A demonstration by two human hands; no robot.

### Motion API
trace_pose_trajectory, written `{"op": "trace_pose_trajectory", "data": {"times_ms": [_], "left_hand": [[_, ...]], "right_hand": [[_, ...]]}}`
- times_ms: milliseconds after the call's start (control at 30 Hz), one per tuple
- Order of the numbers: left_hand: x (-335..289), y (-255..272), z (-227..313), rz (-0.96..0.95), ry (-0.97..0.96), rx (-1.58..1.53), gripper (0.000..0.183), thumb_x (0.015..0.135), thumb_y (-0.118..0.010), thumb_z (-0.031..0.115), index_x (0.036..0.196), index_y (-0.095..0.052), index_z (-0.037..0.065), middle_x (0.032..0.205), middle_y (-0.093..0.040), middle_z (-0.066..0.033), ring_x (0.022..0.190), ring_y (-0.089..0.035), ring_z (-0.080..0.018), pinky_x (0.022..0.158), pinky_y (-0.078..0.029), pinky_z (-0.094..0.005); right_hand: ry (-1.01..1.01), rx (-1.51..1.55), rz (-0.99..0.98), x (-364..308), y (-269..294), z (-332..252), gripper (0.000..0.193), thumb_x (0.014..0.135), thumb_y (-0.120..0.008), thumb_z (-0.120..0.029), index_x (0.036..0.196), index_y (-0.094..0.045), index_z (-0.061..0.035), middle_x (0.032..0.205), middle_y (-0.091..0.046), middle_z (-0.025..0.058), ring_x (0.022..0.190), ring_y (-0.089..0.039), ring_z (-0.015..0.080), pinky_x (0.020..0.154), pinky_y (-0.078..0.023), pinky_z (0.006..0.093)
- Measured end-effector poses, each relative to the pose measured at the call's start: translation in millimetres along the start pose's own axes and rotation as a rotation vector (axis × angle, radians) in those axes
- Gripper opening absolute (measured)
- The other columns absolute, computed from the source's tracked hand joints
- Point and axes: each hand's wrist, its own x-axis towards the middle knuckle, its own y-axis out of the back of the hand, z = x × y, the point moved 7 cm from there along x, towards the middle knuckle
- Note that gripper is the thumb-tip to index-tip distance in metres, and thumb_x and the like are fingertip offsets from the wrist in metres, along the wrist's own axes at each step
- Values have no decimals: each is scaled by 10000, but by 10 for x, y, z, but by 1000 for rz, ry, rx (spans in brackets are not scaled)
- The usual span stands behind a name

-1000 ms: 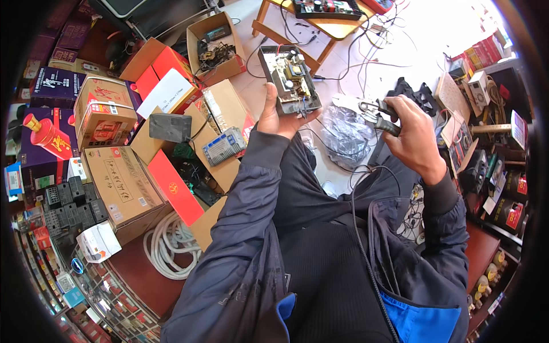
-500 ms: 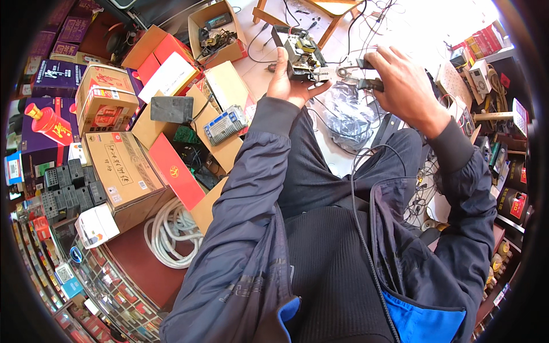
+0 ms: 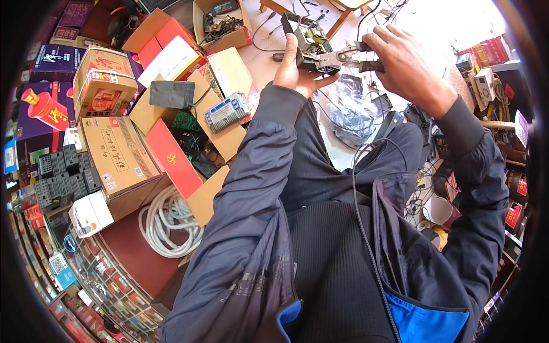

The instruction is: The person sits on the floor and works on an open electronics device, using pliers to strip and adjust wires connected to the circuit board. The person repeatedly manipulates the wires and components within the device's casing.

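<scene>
Up in front of me, my left hand (image 3: 295,73) is wrapped round an open black electronics case (image 3: 292,27), its thumb up along one side. A bare circuit board (image 3: 314,38) with several components shows inside. My right hand (image 3: 404,64) grips wire-stripping pliers (image 3: 338,59) by their dark handles, which stand apart. The flat silver jaws reach left to the near edge of the board, close to my left fingers. Whether they bite on a wire there is too small to tell.
Left of me stand an open cardboard box (image 3: 216,140) with cables, a grey metal module (image 3: 226,113) and a black adapter (image 3: 171,94). White hose (image 3: 166,228) lies coiled nearby. Beyond my knees are a clear plastic bag (image 3: 350,108) and loose cables. Crowded shelves line the right.
The pliers' jaws have moved left, further over the board's near edge. The case has tilted and shifted slightly right and up in view. Both hands keep their hold.
</scene>
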Motion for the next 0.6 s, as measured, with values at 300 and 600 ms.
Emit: {"op": "trace_pose_trajectory", "data": {"times_ms": [300, 600], "left_hand": [[40, 78, 61, -63, -69, -167, 916, 929, -489, 809, 1510, -445, 101, 1428, -565, -197, 1308, -568, -430, 1055, -472, -727], [71, 186, 75, 3, -40, -253, 837, 982, -363, 792, 1524, -462, 162, 1469, -542, -210, 1359, -524, -461, 1113, -443, -715]], "right_hand": [[-99, 32, 24, -91, 139, 170, 505, 756, -688, 9, 1251, -587, 15, 1101, -613, 196, 1092, -601, 410, 955, -495, 474], [-132, 13, 15, -189, 133, 244, 508, 770, -663, -4, 1273, -593, 8, 1089, -623, 204, 1078, -612, 407, 965, -497, 465]]}}
